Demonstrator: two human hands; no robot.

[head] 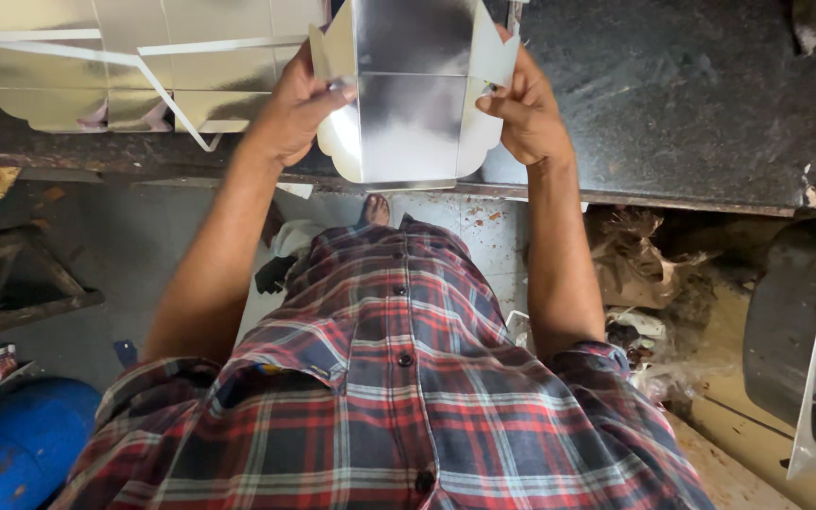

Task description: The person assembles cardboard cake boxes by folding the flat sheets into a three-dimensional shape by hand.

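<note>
Two hands, left [295,104] and right [521,109], are closed on the side flaps of a light, bendable silver cardboard box [413,94], best gripped there, over the dark table [691,94].

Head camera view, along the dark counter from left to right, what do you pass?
Stack of flat silver sheets → left hand → silver folded box → right hand → bare dark counter.

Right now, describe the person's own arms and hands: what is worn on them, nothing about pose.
Both arms are bare from the short sleeves down. The sleeves belong to a buttoned plaid shirt checked in red, dark blue and white. The left hand and right hand wear no gloves, and no watch or wristband shows. Whether any ring sits on the fingers is too small to tell.
</note>
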